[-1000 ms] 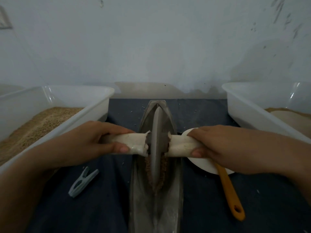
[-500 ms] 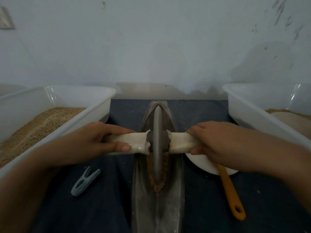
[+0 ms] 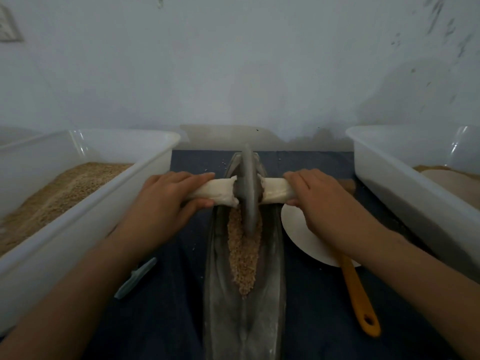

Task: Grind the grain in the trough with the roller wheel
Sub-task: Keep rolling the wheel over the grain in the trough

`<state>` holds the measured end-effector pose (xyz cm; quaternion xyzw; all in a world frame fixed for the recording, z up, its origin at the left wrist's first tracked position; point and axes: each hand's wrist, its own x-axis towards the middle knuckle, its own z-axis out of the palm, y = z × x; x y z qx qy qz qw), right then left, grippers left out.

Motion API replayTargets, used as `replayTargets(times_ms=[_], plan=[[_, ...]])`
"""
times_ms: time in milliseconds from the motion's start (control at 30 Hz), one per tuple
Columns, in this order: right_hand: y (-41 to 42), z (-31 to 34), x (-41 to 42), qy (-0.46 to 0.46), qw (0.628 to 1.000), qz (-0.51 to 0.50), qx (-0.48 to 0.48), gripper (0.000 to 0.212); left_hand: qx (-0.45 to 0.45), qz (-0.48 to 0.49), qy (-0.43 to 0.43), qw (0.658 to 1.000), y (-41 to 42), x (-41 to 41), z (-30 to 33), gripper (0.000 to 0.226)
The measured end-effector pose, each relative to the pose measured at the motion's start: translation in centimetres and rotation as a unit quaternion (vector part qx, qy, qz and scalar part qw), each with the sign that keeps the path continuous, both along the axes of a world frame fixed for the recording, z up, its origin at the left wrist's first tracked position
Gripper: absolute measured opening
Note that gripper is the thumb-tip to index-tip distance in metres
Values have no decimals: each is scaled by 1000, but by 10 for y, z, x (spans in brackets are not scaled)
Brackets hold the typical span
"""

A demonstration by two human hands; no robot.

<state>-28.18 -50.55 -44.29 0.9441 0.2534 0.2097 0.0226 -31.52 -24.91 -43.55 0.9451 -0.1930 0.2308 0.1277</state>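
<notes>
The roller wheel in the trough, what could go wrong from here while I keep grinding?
1. The roller wheel sits near the far tip of the trough; pushed further, it may ride off the end.
2. The grain is heaped in a narrow line; bits already lie on the cloth, so more may spill.
3. The right hand works above the white plate and orange handle and could knock them.
</notes>
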Motion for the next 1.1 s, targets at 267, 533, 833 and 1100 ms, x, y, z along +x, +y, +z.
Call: replayTargets(times_ms=[267, 533, 833, 1100], plan=[[-4, 39, -36, 158, 985, 43, -58, 28, -85, -77, 230, 966, 18, -16, 22, 42], [-11, 45, -48, 221, 972, 59, -55, 23, -64, -100, 251, 961, 21, -22, 28, 47], [0, 3, -7, 21, 1000, 3, -5, 43, 25, 11, 31, 999, 1, -5, 2, 61], [-6, 58, -54, 208, 972, 57, -89, 30, -60, -113, 321, 938, 26, -20, 30, 51]])
